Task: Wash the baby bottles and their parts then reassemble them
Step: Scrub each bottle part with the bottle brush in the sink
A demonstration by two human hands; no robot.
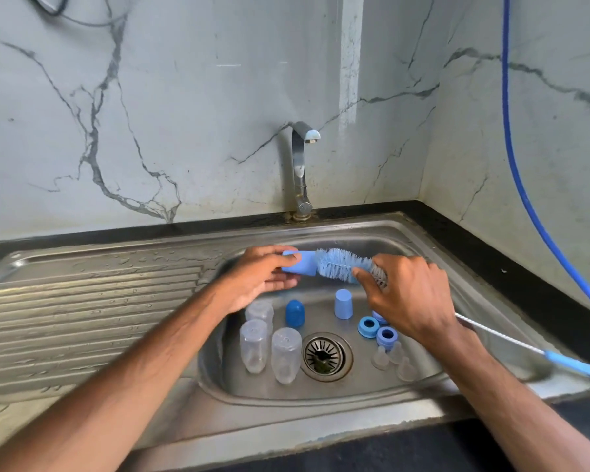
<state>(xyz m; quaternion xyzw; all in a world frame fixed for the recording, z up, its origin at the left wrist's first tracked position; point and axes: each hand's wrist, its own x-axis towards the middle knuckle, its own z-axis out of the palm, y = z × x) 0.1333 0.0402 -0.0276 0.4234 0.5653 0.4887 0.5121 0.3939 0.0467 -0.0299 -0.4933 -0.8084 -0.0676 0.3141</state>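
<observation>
Our left hand pinches the cap, mouth toward three o'clock, so our right hand, gripping the brush, can reach inside.

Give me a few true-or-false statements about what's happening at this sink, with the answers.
1. The left hand holds a light blue cap. True.
2. The brush is scrubbing inside a clear bottle. False: its bristles meet the cap, while three clear bottles stand in the sink.
3. Water streams from the tap. False: no water shows.
4. Blue rings lie right of the drain. True.
5. The right hand is empty. False: it grips the brush.
</observation>
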